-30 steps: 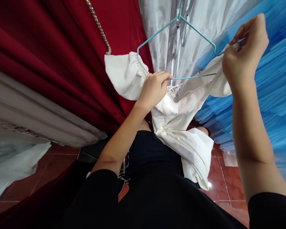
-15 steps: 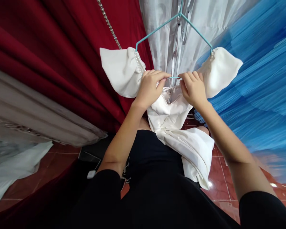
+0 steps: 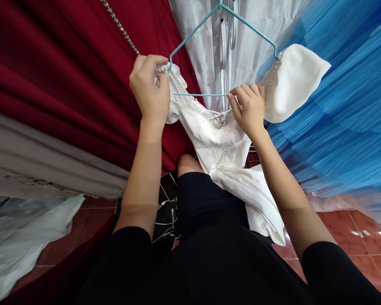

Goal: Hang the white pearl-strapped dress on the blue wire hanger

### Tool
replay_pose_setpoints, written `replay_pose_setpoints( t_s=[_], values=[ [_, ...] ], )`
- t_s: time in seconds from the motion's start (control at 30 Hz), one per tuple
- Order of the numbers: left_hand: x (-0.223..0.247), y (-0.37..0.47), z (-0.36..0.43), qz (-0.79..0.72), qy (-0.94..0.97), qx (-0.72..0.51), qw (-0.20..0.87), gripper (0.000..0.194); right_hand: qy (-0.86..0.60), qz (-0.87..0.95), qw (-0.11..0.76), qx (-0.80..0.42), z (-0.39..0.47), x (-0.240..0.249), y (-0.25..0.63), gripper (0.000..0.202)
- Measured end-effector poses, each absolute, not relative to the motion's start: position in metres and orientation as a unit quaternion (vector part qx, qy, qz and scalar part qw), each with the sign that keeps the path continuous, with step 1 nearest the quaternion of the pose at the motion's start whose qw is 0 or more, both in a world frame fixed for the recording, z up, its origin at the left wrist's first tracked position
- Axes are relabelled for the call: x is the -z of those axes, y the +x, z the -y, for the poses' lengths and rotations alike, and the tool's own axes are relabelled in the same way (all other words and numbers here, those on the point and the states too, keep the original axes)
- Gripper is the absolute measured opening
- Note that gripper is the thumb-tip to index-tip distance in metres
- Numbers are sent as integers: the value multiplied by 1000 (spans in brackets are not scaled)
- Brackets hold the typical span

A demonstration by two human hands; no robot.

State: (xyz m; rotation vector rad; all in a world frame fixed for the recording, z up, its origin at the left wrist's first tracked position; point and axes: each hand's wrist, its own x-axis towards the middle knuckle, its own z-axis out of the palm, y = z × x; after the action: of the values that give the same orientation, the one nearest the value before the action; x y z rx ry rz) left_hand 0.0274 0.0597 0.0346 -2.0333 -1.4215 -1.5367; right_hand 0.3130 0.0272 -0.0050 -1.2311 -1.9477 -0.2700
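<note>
A white dress (image 3: 209, 131) with pearl-trimmed neckline and puffed sleeves hangs on a thin light-blue hanger (image 3: 195, 33). My left hand (image 3: 150, 87) is closed on the beaded shoulder strap at the hanger's left corner, partly hiding that sleeve. The fingers of my right hand (image 3: 249, 103) are curled around the hanger's lower bar, near its right part. The right puffed sleeve (image 3: 295, 82) spreads out beyond that hand. Below, the gathered skirt drapes over my lap to the right.
Red cloth (image 3: 82, 84) hangs at the left, with a silver chain (image 3: 120, 27) before it. White fabric (image 3: 197, 46) hangs behind the hanger. Layered blue tulle (image 3: 343, 114) fills the right side. Dark items with white cables (image 3: 167, 212) lie beside my leg on the red tiled floor (image 3: 346, 228).
My left hand has left the middle of the hanger's bar and moved up left to the shoulder strap. My right hand stays on the bar. The hanger sits slightly further left and higher.
</note>
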Motion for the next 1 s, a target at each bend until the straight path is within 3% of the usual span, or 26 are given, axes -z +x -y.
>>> replay_pose_setpoints(
  t_s=[0.23,0.37,0.57,0.77,1.0],
  values=[
    [-35,-6,-55,515,-629,568,128,22,-457,780,417,95,-39,5,327,53],
    [-3,-19,-39,516,-623,575,122,26,-440,781,436,81,-36,7,321,54],
    [44,13,-14,425,-735,516,112,15,-418,779,466,40,-25,7,305,53],
    [8,79,13,281,-770,540,193,17,-422,767,481,47,-19,5,306,53],
    [-3,117,4,460,-769,443,10,27,-418,768,483,30,-5,3,320,45]
  ],
)
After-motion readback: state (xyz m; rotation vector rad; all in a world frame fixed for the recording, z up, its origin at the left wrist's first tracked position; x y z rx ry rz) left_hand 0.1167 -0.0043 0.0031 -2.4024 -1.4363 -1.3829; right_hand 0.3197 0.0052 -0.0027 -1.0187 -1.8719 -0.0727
